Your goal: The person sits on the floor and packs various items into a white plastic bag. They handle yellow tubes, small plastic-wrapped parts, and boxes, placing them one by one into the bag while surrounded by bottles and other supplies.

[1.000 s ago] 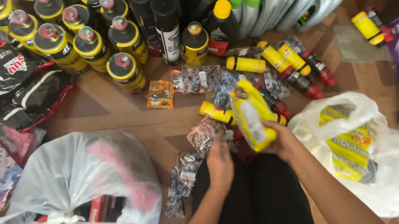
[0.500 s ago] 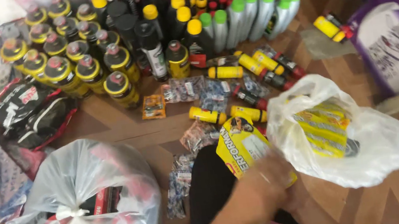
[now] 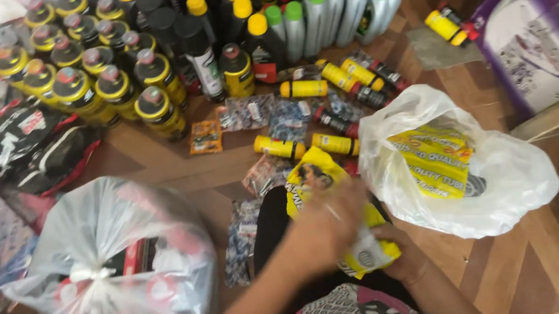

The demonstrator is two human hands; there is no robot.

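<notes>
A yellow plastic packet (image 3: 312,178) with dark print lies across my lap, and both hands are on it. My left hand (image 3: 323,228) presses on its middle from above, blurred by motion. My right hand (image 3: 394,258) grips its lower end from below. To the right of the packet sits a white plastic bag (image 3: 512,181) holding more yellow packets (image 3: 435,159).
A tied white bag (image 3: 109,278) sits at front left. Rows of yellow-black bottles (image 3: 113,82), green-capped cans (image 3: 332,12), small yellow tubes (image 3: 302,88) and sachets (image 3: 250,109) cover the wooden floor ahead. A purple box (image 3: 541,29) stands at right, red-black packs (image 3: 34,145) at left.
The yellow packet came down from raised in front of me to my lap. My left hand moved onto it, and the view shifted right.
</notes>
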